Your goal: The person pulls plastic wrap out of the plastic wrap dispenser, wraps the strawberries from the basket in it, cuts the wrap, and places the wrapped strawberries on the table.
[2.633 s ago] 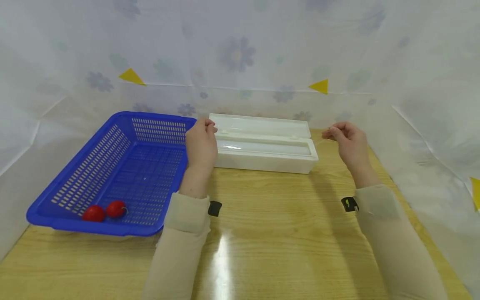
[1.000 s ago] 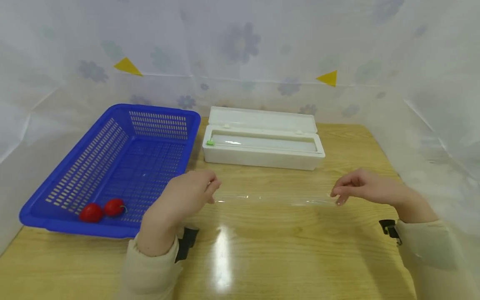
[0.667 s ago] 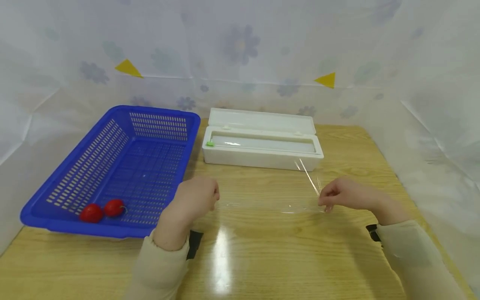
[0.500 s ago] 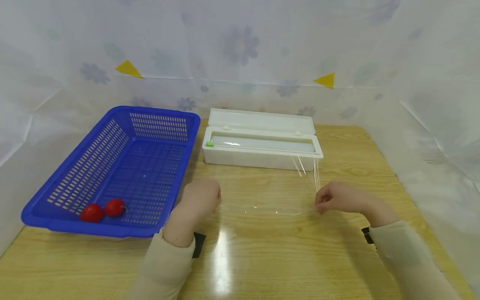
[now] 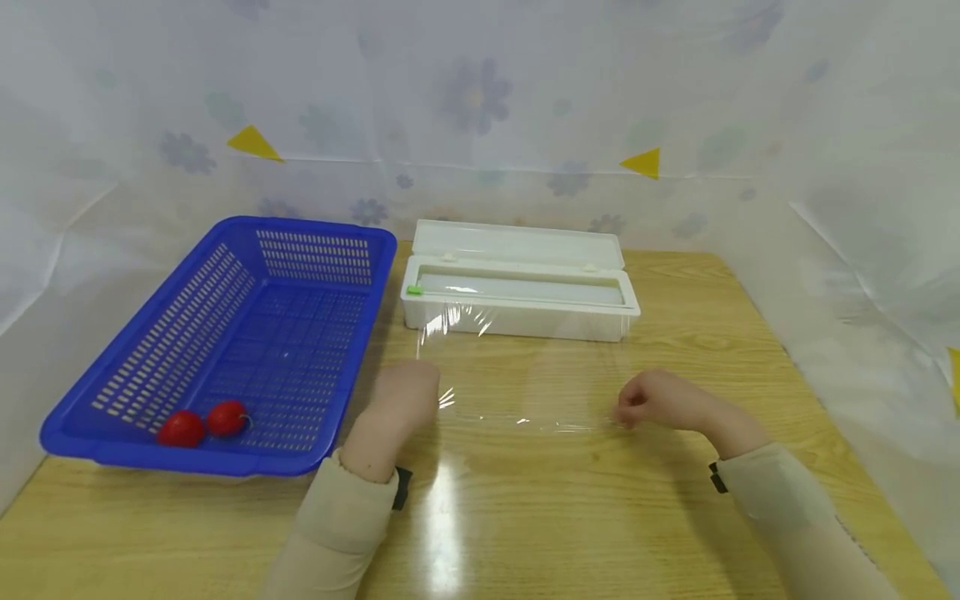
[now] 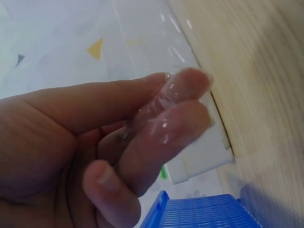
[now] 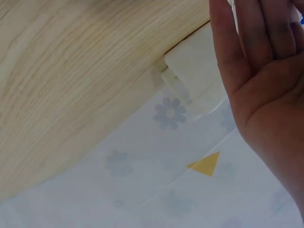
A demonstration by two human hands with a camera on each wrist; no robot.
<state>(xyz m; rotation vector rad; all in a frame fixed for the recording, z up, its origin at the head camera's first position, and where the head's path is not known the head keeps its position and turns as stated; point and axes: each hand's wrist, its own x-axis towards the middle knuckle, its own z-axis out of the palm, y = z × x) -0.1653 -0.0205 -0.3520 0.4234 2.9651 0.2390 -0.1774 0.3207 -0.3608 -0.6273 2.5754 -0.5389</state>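
A clear sheet of cling film (image 5: 525,379) stretches from the front of a white cling film dispenser (image 5: 517,321) towards me, low over the table. My left hand (image 5: 401,396) pinches its near left corner; in the left wrist view, shiny film clings around the fingertips (image 6: 190,85). The near right corner is pinched by my right hand (image 5: 663,402), whose fingertips lie outside the right wrist view. The dispenser's lid (image 5: 517,242) is tipped back, showing the roll (image 5: 517,289) inside. A green slider (image 5: 414,290) sits at the left end of its front edge.
Left of the dispenser stands a blue plastic basket (image 5: 300,458) with two red fruits or vegetables (image 5: 182,428) in its near left corner. A flower-patterned white curtain (image 5: 480,108) with yellow triangles hangs behind the wooden table (image 5: 525,517).
Both hands came from beside the dispenser towards me, drawing the film out, then lowered and drew slightly closer together. The green slider, earlier hidden by my left hand, came into view.
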